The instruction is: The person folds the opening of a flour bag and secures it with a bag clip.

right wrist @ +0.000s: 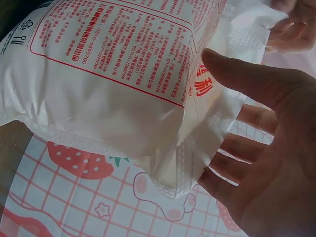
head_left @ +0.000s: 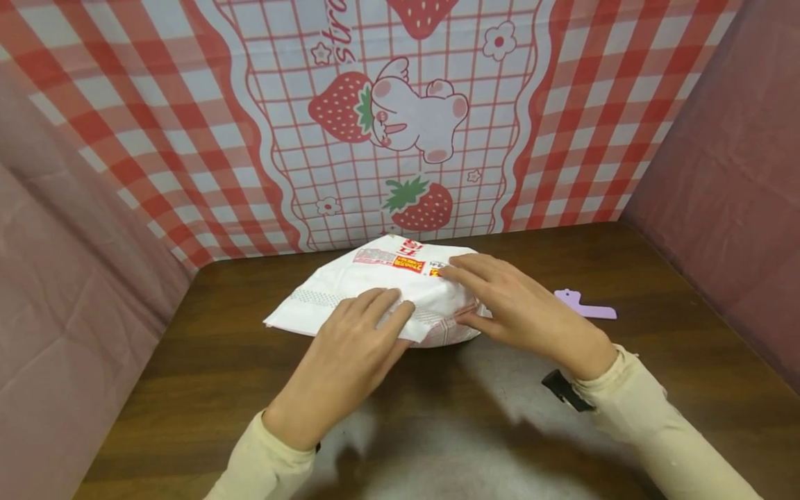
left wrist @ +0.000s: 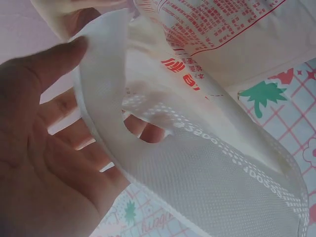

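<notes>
Backdrop [head_left: 487, 104]: pink "stra" lettering [head_left: 337, 31] is turned sideways and cut off by the top edge. White bag [head_left: 331, 281], front: red characters [head_left: 410, 247] and a red label with yellow print [head_left: 409, 265] are noted, too small to be read surely. Dotted band [left wrist: 217, 145]: white numerals are seen, apparently "2800" and "10023", remainder blurred. Back panel [right wrist: 123, 54]: "0310-6690700" is printed in red; dense Chinese small print is mostly illegible. Beside it, a recycling sign [right wrist: 28, 23] and a cutlery sign [right wrist: 19, 39] are printed dark.
</notes>
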`<action>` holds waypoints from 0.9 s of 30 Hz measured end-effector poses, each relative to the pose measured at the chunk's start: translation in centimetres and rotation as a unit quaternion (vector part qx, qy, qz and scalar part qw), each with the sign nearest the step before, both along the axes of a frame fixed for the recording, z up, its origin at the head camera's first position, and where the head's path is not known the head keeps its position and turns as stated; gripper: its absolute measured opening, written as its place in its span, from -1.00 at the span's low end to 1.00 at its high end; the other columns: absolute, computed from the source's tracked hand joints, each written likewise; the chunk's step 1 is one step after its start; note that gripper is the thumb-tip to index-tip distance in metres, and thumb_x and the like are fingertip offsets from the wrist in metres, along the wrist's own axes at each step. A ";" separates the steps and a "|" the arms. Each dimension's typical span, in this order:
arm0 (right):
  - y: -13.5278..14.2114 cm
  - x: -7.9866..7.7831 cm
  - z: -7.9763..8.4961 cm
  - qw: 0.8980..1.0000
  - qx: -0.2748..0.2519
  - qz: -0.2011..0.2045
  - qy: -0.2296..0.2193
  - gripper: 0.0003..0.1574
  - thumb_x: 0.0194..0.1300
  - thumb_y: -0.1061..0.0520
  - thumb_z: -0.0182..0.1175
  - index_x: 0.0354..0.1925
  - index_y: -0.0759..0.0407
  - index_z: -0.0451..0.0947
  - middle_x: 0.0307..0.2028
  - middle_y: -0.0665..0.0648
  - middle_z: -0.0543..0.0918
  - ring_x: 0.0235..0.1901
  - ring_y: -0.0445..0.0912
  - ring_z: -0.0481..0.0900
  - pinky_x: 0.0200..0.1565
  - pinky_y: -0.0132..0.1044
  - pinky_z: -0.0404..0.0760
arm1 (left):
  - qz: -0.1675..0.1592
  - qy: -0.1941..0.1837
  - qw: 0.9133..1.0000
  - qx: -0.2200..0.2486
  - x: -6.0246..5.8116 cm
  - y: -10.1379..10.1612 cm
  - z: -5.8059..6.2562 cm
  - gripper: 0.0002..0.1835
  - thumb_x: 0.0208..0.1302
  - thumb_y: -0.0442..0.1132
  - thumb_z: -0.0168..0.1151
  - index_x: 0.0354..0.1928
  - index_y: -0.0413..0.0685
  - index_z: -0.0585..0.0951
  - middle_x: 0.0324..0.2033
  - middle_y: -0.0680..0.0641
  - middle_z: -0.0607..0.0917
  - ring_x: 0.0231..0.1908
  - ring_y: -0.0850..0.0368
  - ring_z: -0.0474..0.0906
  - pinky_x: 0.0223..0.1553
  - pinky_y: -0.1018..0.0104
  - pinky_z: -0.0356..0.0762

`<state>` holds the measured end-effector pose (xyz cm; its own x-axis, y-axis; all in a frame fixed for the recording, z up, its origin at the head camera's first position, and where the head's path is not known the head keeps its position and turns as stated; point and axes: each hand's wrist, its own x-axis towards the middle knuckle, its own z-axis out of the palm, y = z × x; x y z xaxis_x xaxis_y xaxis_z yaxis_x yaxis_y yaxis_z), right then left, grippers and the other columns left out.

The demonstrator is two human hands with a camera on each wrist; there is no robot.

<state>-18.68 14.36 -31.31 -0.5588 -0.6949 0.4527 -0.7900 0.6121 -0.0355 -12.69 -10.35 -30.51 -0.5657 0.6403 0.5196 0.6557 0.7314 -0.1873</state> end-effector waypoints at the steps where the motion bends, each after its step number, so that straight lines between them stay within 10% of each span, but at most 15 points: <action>1: 0.0 0.1 0.0 1.000 0.002 -0.006 0.001 -0.17 -0.05 -0.03 0.36 0.19 0.07 0.29 0.15 0.13 0.35 0.15 -0.03 0.28 0.11 -0.08 0.31 | -0.002 -0.001 1.000 0.006 0.0 0.0 0.0 -0.62 0.15 -0.03 0.18 -0.05 -0.04 0.43 -0.04 -0.07 0.50 0.02 0.02 0.38 -0.12 0.15 0.42; 21: 0.5 -0.2 0.7 0.998 -0.047 0.007 0.048 -0.43 0.16 0.14 0.14 0.18 0.00 0.37 0.07 0.03 0.47 0.10 -0.12 0.37 0.09 -0.16 0.35 | -0.023 -0.058 0.995 0.079 -0.5 -2.1 1.2 -0.38 -0.02 0.22 0.22 0.03 0.02 0.42 -0.05 0.02 0.50 0.00 0.13 0.42 0.01 0.16 0.34; 27: 0.5 -0.5 0.6 0.996 -0.068 0.018 0.056 -0.47 0.16 0.20 0.12 0.14 0.05 0.41 0.03 0.05 0.51 0.07 -0.09 0.40 0.08 -0.14 0.34 | -0.002 -0.045 0.997 0.070 -0.9 -3.2 1.5 -0.50 -0.05 -0.15 0.36 -0.02 -0.07 0.44 -0.13 -0.02 0.53 -0.04 0.09 0.43 -0.05 0.14 0.39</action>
